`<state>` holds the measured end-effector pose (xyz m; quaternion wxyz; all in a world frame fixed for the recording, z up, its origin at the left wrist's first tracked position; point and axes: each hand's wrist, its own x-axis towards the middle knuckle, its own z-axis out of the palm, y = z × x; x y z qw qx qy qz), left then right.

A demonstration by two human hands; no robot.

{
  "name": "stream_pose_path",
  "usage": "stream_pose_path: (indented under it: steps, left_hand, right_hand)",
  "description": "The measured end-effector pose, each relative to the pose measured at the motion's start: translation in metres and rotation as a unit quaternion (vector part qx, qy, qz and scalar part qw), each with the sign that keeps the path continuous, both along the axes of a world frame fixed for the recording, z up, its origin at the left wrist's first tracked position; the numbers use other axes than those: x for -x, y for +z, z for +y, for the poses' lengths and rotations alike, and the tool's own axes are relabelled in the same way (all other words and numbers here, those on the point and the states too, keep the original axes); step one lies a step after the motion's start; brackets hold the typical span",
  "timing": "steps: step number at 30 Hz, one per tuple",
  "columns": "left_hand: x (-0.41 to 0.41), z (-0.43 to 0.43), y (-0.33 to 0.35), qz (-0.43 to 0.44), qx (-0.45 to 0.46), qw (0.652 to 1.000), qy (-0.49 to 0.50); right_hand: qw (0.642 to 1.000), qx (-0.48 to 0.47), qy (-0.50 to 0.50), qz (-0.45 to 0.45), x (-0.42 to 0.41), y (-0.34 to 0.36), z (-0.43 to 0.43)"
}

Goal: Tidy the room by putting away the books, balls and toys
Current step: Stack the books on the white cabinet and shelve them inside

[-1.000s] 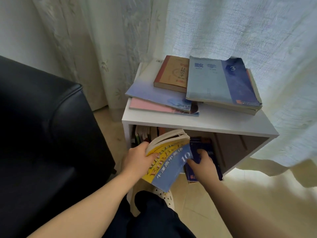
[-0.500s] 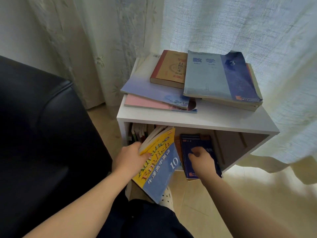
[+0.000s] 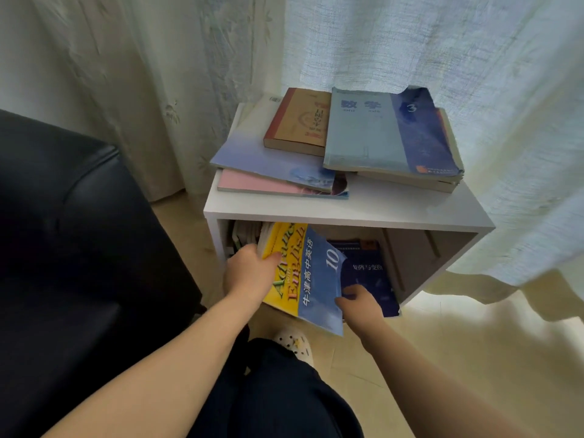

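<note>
I have two books at the mouth of the white cabinet point(image 3: 363, 213), both half in and half out of its open compartment. My left hand point(image 3: 249, 275) grips the yellow and blue English book point(image 3: 311, 273) by its spine side, thumb across the cover and the other fingers hidden behind. The book leans to the right, top corner under the cabinet's top board, bottom corner hanging out over the floor. My right hand point(image 3: 361, 306) curls round the lower edge of the dark blue book point(image 3: 369, 273), which lies tilted just behind and right of the English book, overlapped by it.

To seat them well, I judge I should stand the English book upright first, pressing it left against the row of books point(image 3: 243, 237) already standing at the compartment's left end. The page edges look fanned, so I should pinch them together before sliding, or a loose cover may fold. The dark blue book goes in next to it, spine out. More books point(image 3: 388, 134) lie on top of the cabinet, not yet put away.
</note>
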<state>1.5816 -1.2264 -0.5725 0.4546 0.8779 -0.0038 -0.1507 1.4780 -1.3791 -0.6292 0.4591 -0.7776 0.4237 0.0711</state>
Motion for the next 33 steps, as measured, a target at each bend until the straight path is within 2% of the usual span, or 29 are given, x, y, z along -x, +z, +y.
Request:
stream_pose_path:
  steps: [8,13,17,19,21,23,28,30,33]
  left_hand:
    - [-0.029,-0.059,0.019,-0.017,-0.192,0.980,-0.043]
    - [-0.038,-0.084,-0.007,0.016,-0.271,0.958,-0.093]
    - [-0.056,-0.096,-0.030,-0.007,-0.217,0.975,-0.050]
    - [-0.056,-0.101,-0.032,0.044,-0.148,0.987,-0.047]
    - [-0.053,-0.103,-0.032,0.128,-0.114,0.983,-0.069]
    - [-0.052,-0.105,-0.030,0.204,-0.138,0.964,-0.096]
    - [-0.062,-0.100,-0.025,0.262,-0.114,0.954,-0.094]
    - [-0.063,-0.097,-0.029,0.269,-0.109,0.953,-0.084]
    - [-0.062,-0.094,-0.030,0.236,-0.116,0.961,-0.082]
  right_hand:
    - [0.996,-0.064,-0.061,-0.010,0.000,-0.013,-0.022]
    - [0.995,-0.083,-0.051,0.005,-0.004,-0.025,-0.030]
    - [0.994,-0.093,-0.062,-0.009,-0.012,-0.035,-0.044]
    - [0.993,-0.099,-0.064,-0.006,-0.012,-0.042,-0.046]
    - [0.992,-0.112,-0.062,0.006,-0.008,-0.050,-0.046]
    - [0.990,-0.126,-0.061,0.015,-0.004,-0.056,-0.046]
    - [0.988,-0.136,-0.067,0.014,-0.008,-0.060,-0.054]
    - [0.988,-0.137,-0.064,0.012,-0.010,-0.061,-0.054]
    - [0.988,-0.145,-0.052,0.008,-0.012,-0.062,-0.048]
